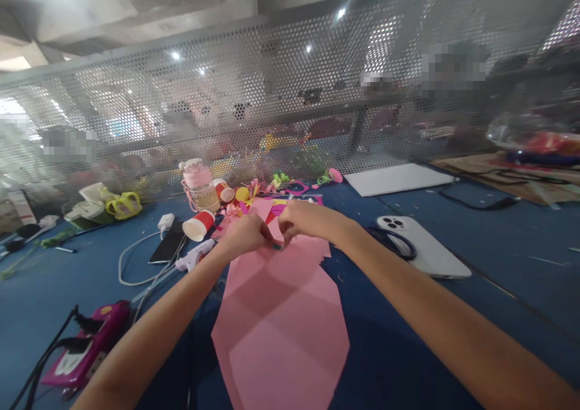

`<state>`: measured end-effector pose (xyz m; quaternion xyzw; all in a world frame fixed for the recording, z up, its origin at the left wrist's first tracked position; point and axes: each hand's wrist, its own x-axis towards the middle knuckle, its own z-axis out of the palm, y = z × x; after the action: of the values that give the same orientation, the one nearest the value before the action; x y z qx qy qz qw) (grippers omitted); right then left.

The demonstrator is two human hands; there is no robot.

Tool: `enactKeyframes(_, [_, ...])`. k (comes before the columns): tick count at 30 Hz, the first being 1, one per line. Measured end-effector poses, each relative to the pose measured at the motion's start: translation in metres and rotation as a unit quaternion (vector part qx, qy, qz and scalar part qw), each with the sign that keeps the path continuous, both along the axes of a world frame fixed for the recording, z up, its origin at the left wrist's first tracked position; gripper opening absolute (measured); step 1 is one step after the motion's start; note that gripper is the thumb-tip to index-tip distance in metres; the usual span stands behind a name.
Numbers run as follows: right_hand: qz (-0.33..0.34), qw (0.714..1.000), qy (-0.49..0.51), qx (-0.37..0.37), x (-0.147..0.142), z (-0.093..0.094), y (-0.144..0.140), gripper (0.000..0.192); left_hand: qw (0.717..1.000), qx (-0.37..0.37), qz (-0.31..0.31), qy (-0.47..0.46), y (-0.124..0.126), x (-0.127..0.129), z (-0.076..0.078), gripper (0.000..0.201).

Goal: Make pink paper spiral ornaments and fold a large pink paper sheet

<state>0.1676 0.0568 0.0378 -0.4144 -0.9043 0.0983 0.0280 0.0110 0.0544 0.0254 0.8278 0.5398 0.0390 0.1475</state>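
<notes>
Your left hand [247,233] and right hand [302,218] meet at the far end of a large pink paper sheet [281,325], fingers closed in a pinch on its top edge. The sheet lies creased into facets on the blue worktop [453,337], running from your hands back toward you. It looks light and thin, stiff enough to hold its folds but easy to crumple or tear, so you would do best to grip it along a crease or edge with fingertips, gently. Just right of your right arm lies a white phone [423,247]. To the left sit a red and white cup [199,224], a glue gun [194,256] and a pink bottle [199,185].
</notes>
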Motion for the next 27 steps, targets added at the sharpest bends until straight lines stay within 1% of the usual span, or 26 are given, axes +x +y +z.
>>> enactKeyframes(3, [0.002, 1.0, 0.011, -0.015, 0.001, -0.004, 0.001, 0.014, 1.0, 0.0, -0.001, -0.002, 0.0, 0.0, 0.0, 0.02])
enactKeyframes(9, [0.013, 0.995, 0.066, -0.078, 0.004, -0.013, 0.005, 0.015, 1.0, 0.008, -0.007, 0.003, -0.001, 0.001, -0.001, 0.023])
enactKeyframes(15, [0.004, 0.993, 0.072, -0.092, 0.006, -0.014, 0.006, 0.017, 1.0, 0.001, -0.001, -0.003, -0.003, 0.002, 0.0, 0.021])
enactKeyframes(19, [0.0, 0.994, 0.074, -0.086, 0.005, -0.013, 0.005, 0.019, 1.0, -0.014, 0.002, 0.006, -0.003, 0.002, 0.001, 0.017])
enactKeyframes(22, [0.008, 0.992, 0.093, -0.081, 0.002, -0.013, 0.004, 0.015, 1.0, -0.012, -0.006, 0.006, -0.003, 0.003, 0.001, 0.012])
enactKeyframes(24, [0.025, 0.989, 0.108, -0.093, 0.0, -0.016, 0.004, 0.012, 1.0, -0.006, -0.013, 0.004, -0.002, 0.003, 0.0, 0.011])
enactKeyframes(27, [0.041, 0.981, 0.142, -0.128, -0.001, -0.024, 0.008, 0.013, 1.0, 0.001, -0.019, 0.003, -0.003, 0.004, 0.0, 0.011])
